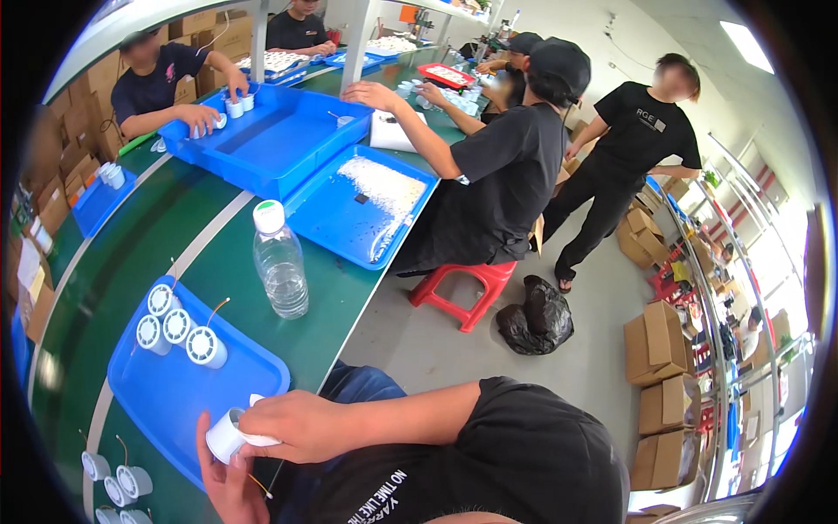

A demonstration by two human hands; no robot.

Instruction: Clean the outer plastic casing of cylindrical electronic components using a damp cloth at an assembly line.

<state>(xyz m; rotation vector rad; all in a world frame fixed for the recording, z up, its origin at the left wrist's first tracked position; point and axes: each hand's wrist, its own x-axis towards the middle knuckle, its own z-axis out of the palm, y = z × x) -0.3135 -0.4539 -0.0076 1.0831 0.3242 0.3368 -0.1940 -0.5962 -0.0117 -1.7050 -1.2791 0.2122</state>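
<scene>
The left hand (231, 491) grips a white cylindrical housing (225, 437) over the near edge of a blue tray (175, 397); the right hand (298, 424) pinches a white scrap (262, 439) against it. Tray surface stretches to four slotted housings (177, 327) at the far end, a clear bottle (281, 266) standing near the worktable (225, 271) edge.

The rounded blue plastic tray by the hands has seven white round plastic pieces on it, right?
Not seven: the head view shows four white round plastic pieces on the rounded blue plastic tray by the hands.
</scene>
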